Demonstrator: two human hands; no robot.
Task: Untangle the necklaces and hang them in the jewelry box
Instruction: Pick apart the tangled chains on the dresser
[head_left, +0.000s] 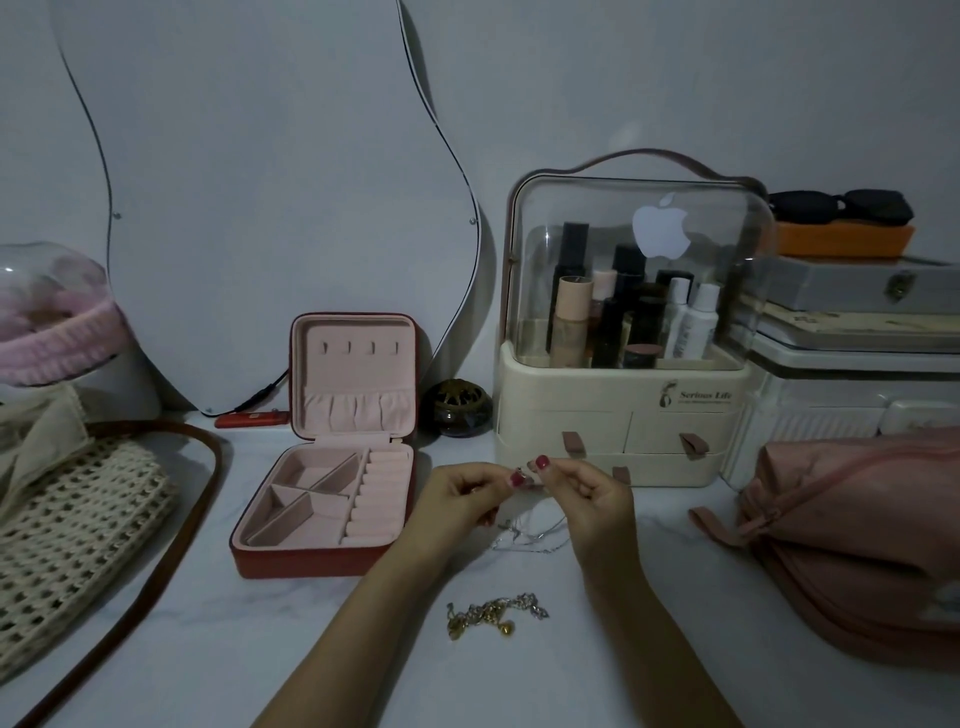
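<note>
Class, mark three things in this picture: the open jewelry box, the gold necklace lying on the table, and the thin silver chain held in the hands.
jewelry box (291, 564): head view, on its red front wall.
gold necklace (493, 613): head view, middle of the bunched chain.
thin silver chain (524, 538): head view, strands hanging below the hands.

Both forearms are bare of sleeves, and the left hand (457, 493) and right hand (592, 488) wear dark red nail polish.
</note>
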